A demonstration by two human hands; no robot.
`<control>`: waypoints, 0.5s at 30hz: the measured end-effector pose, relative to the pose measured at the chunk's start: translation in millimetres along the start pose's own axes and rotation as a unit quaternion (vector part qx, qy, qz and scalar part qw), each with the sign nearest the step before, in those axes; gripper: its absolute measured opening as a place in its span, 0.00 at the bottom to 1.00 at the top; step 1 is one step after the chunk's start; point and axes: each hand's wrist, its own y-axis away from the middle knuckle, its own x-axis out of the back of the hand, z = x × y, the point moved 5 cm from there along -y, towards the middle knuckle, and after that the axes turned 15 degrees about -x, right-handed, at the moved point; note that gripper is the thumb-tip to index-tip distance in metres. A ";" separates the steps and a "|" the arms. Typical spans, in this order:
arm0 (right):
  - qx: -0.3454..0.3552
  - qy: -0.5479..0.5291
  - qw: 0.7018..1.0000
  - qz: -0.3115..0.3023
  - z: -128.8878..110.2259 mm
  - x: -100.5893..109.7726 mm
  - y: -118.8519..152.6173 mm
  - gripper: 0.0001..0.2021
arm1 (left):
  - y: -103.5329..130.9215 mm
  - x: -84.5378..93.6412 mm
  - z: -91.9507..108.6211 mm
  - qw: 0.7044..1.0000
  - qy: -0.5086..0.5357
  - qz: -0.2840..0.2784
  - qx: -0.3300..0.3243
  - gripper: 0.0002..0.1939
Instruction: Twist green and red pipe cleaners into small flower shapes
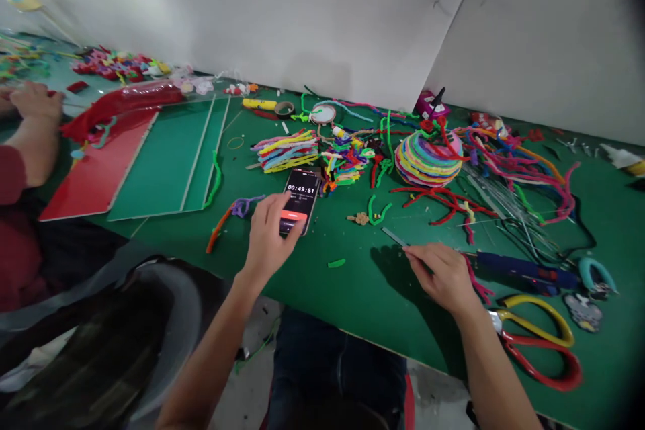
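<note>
My left hand (272, 232) reaches over a phone (302, 181) on the green table, its thumb and fingers at opposite edges. The lit screen reads 00:49:51 above an orange bar. Between the fingertips of my right hand (441, 273) is one end of a thin translucent stick (394, 236), which points up and left. Just right of that hand lie a dark blue glue gun (527, 271) and large scissors (541, 342) with yellow and red handles. A short green pipe cleaner piece (336, 263) lies between my hands.
Behind the phone are bundled pipe cleaners (287, 151) and a striped, rounded pipe cleaner piece (428, 160). Loose red stems (443, 205) and thin clear sticks (486, 195) lie to the right. Left are green boards (161, 161); a co-worker's hand (37, 104) is farther left.
</note>
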 end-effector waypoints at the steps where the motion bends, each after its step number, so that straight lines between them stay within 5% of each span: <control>1: 0.000 -0.002 1.000 -0.003 0.4 -0.8 0.0 0.10 | 9.6 1.2 13.3 1.000 0.003 -0.007 -0.011 0.19; 4: -0.010 -0.007 1.000 -0.015 2.9 -4.6 0.2 0.10 | 30.5 -11.3 53.5 0.988 0.042 -0.119 -0.091 0.10; 7: -0.025 -0.002 0.999 -0.021 6.3 -8.2 0.7 0.09 | 35.1 -25.2 70.1 0.978 0.048 -0.176 -0.104 0.08; 10: -0.034 0.003 0.999 -0.026 6.8 -10.9 0.8 0.08 | 23.8 -34.5 74.3 0.973 0.072 -0.194 -0.107 0.10; 15: -0.089 -0.049 0.994 -0.038 -2.9 -16.6 -5.3 0.09 | -9.3 -44.5 79.8 0.945 0.275 -0.174 -0.034 0.05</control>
